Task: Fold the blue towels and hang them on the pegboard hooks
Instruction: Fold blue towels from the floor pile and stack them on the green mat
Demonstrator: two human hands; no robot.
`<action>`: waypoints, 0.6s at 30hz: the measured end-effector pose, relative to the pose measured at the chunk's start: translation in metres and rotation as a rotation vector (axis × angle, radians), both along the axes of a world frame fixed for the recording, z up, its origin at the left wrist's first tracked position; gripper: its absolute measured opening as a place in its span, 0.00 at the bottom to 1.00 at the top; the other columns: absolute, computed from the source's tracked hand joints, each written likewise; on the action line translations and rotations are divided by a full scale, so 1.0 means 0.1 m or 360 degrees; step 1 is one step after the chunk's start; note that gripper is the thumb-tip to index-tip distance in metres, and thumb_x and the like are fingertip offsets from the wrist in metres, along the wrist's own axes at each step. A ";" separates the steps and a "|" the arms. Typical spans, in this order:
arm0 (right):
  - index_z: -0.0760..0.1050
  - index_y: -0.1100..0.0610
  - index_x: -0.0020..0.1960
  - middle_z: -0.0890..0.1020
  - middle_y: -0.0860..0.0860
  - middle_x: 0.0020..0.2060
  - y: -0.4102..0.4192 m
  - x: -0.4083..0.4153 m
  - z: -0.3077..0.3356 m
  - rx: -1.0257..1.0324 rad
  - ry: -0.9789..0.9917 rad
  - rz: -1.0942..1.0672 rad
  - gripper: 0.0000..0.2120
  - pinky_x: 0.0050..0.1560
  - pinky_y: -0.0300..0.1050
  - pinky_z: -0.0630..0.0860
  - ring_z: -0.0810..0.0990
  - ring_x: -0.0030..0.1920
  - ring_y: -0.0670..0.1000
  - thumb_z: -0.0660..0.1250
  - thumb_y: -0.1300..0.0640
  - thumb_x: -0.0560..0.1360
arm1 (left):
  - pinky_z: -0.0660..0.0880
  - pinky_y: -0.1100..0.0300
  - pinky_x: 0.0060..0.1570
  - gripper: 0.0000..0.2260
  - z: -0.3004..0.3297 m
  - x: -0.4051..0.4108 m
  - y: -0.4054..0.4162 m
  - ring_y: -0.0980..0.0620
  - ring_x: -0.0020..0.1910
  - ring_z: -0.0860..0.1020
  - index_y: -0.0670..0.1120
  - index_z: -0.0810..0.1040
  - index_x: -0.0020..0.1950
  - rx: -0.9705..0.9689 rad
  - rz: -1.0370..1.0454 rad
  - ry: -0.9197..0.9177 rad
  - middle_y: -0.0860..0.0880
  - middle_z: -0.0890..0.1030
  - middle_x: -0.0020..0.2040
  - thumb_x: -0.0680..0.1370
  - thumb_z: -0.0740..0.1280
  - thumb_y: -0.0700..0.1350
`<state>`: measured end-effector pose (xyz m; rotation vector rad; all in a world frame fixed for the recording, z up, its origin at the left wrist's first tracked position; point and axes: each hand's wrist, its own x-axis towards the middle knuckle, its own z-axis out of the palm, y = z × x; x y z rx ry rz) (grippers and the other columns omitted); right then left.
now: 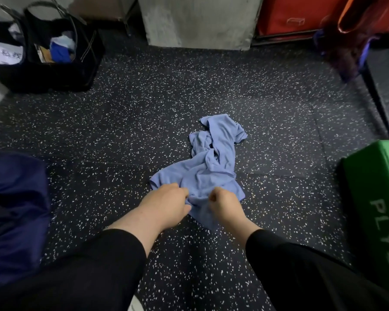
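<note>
A crumpled light-blue towel (213, 158) lies on the dark speckled floor in the middle of the head view. My left hand (166, 204) grips the towel's near edge with curled fingers. My right hand (224, 204) grips the same edge a little to the right, fist closed on the cloth. The far part of the towel is bunched and twisted. No pegboard or hooks are in view.
A black bag (54, 70) with cloths inside stands at the far left. A grey concrete block (200, 21) sits at the back, red boxes (296, 14) beside it. A green box (377, 198) stands at the right, dark blue fabric (14, 209) at the left.
</note>
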<state>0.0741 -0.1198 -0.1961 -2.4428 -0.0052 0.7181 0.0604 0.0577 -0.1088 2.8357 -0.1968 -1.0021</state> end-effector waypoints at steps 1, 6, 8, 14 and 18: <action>0.75 0.56 0.44 0.81 0.55 0.41 0.01 0.05 0.10 0.0137 0.0010 -0.0147 0.04 0.37 0.43 0.67 0.77 0.42 0.54 0.64 0.63 0.76 | 0.74 0.47 0.62 0.18 0.07 0.02 -0.02 0.44 0.64 0.74 0.50 0.73 0.70 0.0007 0.0002 -0.0004 0.47 0.74 0.67 0.82 0.61 0.55; 0.75 0.55 0.44 0.76 0.46 0.32 -0.02 0.19 1.00 0.0729 -0.0068 -0.0498 0.05 0.29 0.32 0.66 0.71 0.31 0.44 0.64 0.62 0.78 | 0.73 0.52 0.63 0.24 0.55 0.08 -0.16 0.45 0.66 0.75 0.52 0.68 0.75 -0.0168 0.0030 -0.0093 0.47 0.75 0.70 0.81 0.66 0.56; 0.76 0.54 0.41 0.77 0.47 0.32 -0.08 0.19 1.47 0.0900 -0.0127 -0.0548 0.08 0.31 0.33 0.68 0.72 0.32 0.45 0.65 0.61 0.79 | 0.74 0.54 0.55 0.25 0.82 0.06 -0.24 0.48 0.60 0.77 0.54 0.69 0.73 -0.0370 0.0118 -0.0156 0.49 0.79 0.64 0.78 0.69 0.57; 0.82 0.53 0.40 0.83 0.53 0.37 -0.28 0.04 2.85 0.1257 -0.0412 -0.0569 0.10 0.42 0.49 0.76 0.79 0.40 0.52 0.68 0.64 0.77 | 0.66 0.56 0.33 0.08 1.76 -0.17 -0.59 0.50 0.38 0.75 0.52 0.72 0.42 -0.1084 0.0636 -0.0744 0.53 0.77 0.37 0.80 0.66 0.48; 0.84 0.55 0.44 0.86 0.56 0.42 -0.62 -0.30 3.58 0.1367 -0.0661 -0.0560 0.08 0.52 0.61 0.83 0.84 0.43 0.56 0.68 0.64 0.76 | 0.62 0.62 0.29 0.10 2.41 -0.42 -0.72 0.56 0.31 0.67 0.43 0.77 0.44 -0.1483 0.0783 -0.0999 0.52 0.74 0.34 0.81 0.66 0.47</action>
